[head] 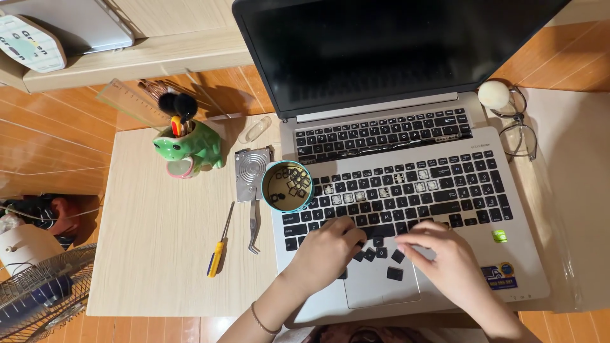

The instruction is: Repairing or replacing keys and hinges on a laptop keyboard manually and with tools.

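Left grip (327, 251) on loose keycaps (375, 254), right grip (445, 260) beside, laptop (406, 184)

left hand (324, 249): bare, thin bracelet (262, 322) at wrist | right hand (445, 260): bare, sleeveless

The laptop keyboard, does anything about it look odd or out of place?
Yes. The silver laptop's black keyboard has gaps where caps are missing in its upper rows. Loose black keycaps lie by the touchpad between the left hand and right hand, more in the teal cup.
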